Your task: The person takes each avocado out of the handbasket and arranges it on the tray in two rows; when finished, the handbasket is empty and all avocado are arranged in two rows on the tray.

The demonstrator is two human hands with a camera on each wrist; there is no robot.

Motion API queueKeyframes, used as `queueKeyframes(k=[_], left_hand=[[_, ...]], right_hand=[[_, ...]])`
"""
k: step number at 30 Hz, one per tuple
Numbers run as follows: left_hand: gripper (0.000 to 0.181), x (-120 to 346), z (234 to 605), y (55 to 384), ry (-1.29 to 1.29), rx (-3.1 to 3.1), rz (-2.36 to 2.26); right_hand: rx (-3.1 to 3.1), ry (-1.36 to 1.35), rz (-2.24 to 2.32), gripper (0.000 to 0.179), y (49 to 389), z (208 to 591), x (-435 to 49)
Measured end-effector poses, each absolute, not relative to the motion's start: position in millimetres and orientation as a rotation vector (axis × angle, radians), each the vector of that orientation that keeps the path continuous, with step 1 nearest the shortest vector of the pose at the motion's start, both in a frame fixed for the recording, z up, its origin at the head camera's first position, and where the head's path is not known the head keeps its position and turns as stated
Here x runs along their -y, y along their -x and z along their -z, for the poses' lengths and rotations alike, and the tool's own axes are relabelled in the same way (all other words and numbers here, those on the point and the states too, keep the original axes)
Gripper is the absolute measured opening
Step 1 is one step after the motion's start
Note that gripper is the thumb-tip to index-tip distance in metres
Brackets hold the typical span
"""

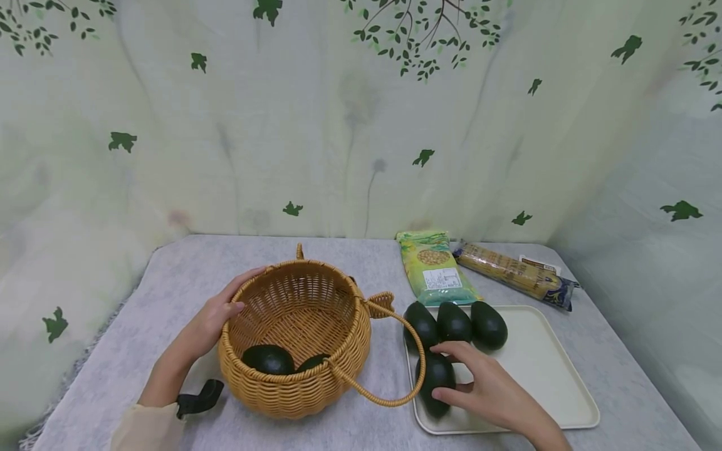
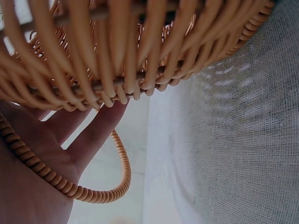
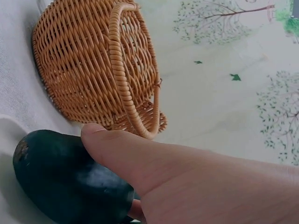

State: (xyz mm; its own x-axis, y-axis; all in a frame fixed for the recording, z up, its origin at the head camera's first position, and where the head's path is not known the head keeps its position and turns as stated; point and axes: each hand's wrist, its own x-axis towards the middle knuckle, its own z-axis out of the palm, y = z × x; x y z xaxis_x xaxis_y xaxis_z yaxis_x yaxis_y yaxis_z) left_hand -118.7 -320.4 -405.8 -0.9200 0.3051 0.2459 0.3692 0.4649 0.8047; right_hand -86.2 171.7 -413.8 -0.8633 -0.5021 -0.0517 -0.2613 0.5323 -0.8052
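A round wicker basket (image 1: 299, 391) stands on the table with its mouth tipped towards me; two dark green avocados (image 1: 267, 359) lie inside. My left hand (image 1: 210, 318) grips its left rim, thumb over the edge. In the left wrist view, the fingers (image 2: 100, 126) reach up against the woven wall. At the near left corner of the white tray (image 1: 541, 369), my right hand (image 1: 487, 385) grips an avocado (image 1: 437, 382) between thumb and fingers. The right wrist view shows the thumb on this avocado (image 3: 70, 177); the far fingers are mostly hidden.
Three more avocados (image 1: 454, 322) sit in a row at the tray's back left. The basket's looped handle (image 1: 389, 401) hangs out over the tray's left edge. Behind the tray lie a green-and-yellow packet (image 1: 434, 269) and a long pack of noodles (image 1: 513, 272). A printed cloth (image 1: 316, 125) hangs behind.
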Motion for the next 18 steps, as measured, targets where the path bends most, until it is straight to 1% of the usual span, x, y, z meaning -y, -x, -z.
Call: queueKeyframes(k=[12,18], left_hand=[[0.056,321.2,407.2,119.6,0.603,2.635,1.467],[0.056,319.6,404.8,118.5,0.612,2.622,1.476]], right_hand=[[-2.419,0.631,1.283,0.059,86.6,418.8,-169.8],[-2.422,0.633,1.309,0.062,84.8,417.1,-172.5]])
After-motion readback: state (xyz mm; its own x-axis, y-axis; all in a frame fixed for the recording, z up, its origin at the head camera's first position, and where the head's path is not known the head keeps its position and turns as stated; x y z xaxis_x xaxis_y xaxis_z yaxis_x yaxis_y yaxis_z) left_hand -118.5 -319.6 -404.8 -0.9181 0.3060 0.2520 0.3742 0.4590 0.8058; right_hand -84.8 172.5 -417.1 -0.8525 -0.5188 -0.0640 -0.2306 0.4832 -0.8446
